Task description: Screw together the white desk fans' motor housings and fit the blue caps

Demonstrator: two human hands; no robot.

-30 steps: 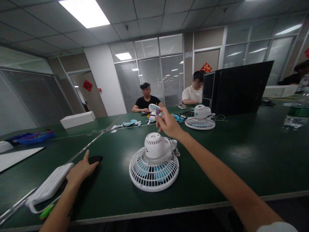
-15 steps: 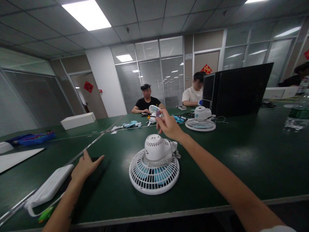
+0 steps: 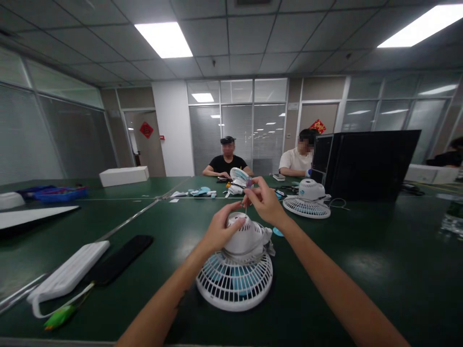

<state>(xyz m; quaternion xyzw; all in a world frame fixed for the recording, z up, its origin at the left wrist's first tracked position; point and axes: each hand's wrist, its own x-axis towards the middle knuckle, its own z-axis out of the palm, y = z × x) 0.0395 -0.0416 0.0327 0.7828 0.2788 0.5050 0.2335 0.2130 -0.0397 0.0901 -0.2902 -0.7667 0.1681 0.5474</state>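
Note:
A small white fan (image 3: 237, 270) lies face down on the green table (image 3: 361, 270), its round motor housing on top and blue blades showing through the grille. My left hand (image 3: 220, 230) grips the left side of the motor housing. My right hand (image 3: 265, 200) pinches a small screwdriver (image 3: 248, 193) with a purple handle, held upright with its tip on the top of the housing.
A black phone (image 3: 121, 258), a white flat box (image 3: 68, 275) and a green pen (image 3: 60, 318) lie at the left. A second fan (image 3: 306, 200) and a black monitor (image 3: 365, 164) stand at the right. Two people sit at the far side among fan parts.
My left hand has left the black phone and moved right onto the fan's motor housing. The camera has shifted, and my right hand still holds the screwdriver over the housing.

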